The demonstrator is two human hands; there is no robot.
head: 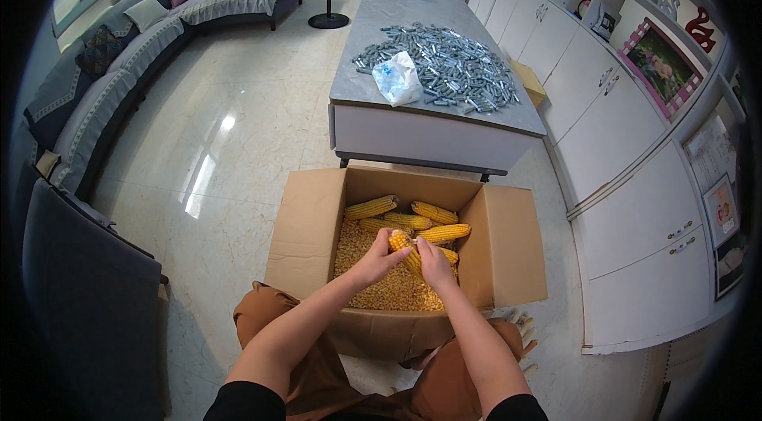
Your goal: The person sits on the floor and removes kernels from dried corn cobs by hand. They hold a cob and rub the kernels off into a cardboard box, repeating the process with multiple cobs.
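Observation:
Over an open cardboard box [411,323], my left hand [378,257] holds a dried yellow corn cob [406,251] near its upper end. My right hand [431,260] is closed around the cob's other side, its fingertips close to that same end. Loose corn kernels [369,293] cover the bottom of the box. Several more cobs with kernels on them lie on top at the far side, among them one at the left [372,207] and one at the right [443,233].
A grey table [351,85] beyond the box bears a pile of small metal parts [458,64] and a plastic bag [397,79]. Bare cobs [526,332] lie on the floor right of the box. White cabinets [607,123] stand at right, a grey chair [89,296] at left.

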